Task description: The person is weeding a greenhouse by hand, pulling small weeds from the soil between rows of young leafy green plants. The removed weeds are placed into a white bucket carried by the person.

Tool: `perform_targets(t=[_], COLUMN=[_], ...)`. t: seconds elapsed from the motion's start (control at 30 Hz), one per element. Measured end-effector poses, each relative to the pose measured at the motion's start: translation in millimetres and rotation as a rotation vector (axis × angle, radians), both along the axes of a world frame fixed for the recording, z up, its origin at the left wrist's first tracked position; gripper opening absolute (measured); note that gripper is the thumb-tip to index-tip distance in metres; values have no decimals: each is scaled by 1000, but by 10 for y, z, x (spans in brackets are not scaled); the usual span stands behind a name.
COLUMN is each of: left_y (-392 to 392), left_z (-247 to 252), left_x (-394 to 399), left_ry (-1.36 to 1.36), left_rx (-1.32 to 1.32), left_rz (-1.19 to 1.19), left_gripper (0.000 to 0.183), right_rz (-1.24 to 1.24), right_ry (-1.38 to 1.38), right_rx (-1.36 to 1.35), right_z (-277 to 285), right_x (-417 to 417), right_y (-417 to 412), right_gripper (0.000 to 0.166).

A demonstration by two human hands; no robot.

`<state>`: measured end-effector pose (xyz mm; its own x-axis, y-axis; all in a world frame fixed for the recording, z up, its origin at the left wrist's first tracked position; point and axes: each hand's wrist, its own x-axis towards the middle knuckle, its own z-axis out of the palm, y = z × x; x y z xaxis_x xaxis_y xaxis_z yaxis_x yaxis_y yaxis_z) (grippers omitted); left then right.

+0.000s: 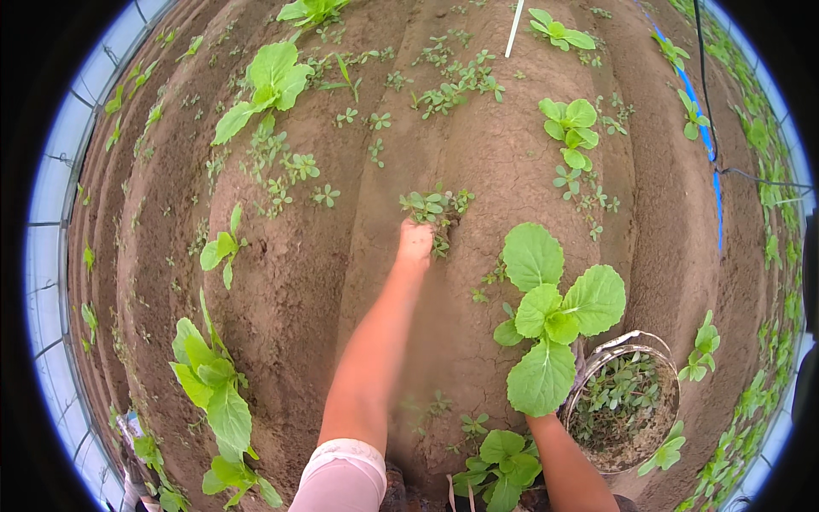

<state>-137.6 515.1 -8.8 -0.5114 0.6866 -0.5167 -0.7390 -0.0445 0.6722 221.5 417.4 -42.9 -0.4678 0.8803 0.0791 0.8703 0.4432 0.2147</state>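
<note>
My left hand [417, 240] reaches out over the soil near the middle of the view, its fingers closed around a low purslane-like weed [427, 206]. The weed's leafy stems stick out beyond and beside the fist. My right hand is mostly hidden under the leaves of a large leafy cabbage-type plant [541, 377]; only the wrist and forearm show plainly. Right beside that wrist stands a round bucket [677, 400] with a wire handle, holding pulled weeds [617, 390] and loose soil. Whether my right hand holds anything is hidden.
Young leafy plants [214, 384] grow in rows on ridged soil, with more small weeds [448, 93] ahead. A white stick [514, 29] lies at the top. Blue tape [702, 125] and a black hose [706, 96] run at the right. A person's gloved hand [137, 473] is at the lower left.
</note>
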Motion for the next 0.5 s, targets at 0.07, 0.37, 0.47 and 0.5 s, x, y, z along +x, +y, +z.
perform_targets(t=[0.07,0.37,0.47,0.5], left_y=[43,447,359,322], left_z=[-6,370,102,141], left_x=[-43,88,35,39], left_ry=[141,775,385,154], left_rx=[-77,-453,-105,60], left_rz=[-101,-399,-100,3], left_gripper=[20,23,27,29], right_rz=[-8,-24,-24,-28], right_ry=[-5,-14,-12,-16], right_rx=[4,-2,-2,-1], right_z=[3,17,3,6], right_x=[16,20,-26,-42], right_y=[25,50,70,56], right_gripper=[45,45,45,46])
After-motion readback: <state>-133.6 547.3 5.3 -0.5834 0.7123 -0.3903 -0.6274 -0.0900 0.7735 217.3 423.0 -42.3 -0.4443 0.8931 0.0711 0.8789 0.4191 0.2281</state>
